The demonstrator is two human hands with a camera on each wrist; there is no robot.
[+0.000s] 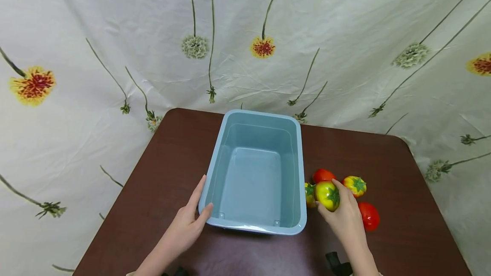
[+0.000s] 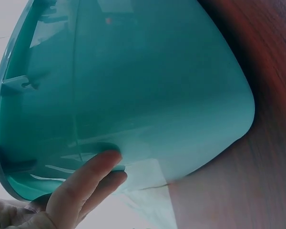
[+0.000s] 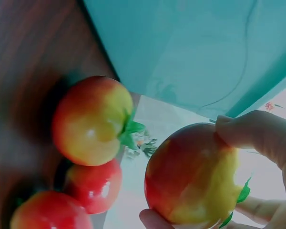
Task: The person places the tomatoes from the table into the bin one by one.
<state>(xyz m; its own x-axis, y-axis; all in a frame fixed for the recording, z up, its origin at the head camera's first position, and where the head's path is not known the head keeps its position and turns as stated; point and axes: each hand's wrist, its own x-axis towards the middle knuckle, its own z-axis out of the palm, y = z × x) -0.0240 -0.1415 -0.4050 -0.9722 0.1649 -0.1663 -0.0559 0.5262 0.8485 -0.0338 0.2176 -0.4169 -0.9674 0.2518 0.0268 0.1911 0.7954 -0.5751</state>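
Note:
My left hand (image 1: 186, 224) grips the near left corner of a light blue plastic bin (image 1: 204, 191), thumb over the rim. In the left wrist view its fingers (image 2: 86, 186) lie against the bin's outer wall (image 2: 152, 95). My right hand (image 1: 347, 215) pinches a yellow-green tomato (image 1: 327, 195) with a green leafy top, just right of the bin. The right wrist view shows this tomato (image 3: 190, 174) off the table, red on one side. Around it lie another yellow tomato (image 1: 309, 195), a red one (image 1: 323, 175), a yellow one (image 1: 355, 185) and a red one (image 1: 369, 216).
The bin stands on a dark brown table (image 1: 153, 182), and no contents show inside it. Behind the table hangs a white flowered cloth (image 1: 238, 71). A black object (image 1: 337, 264) lies by my right forearm.

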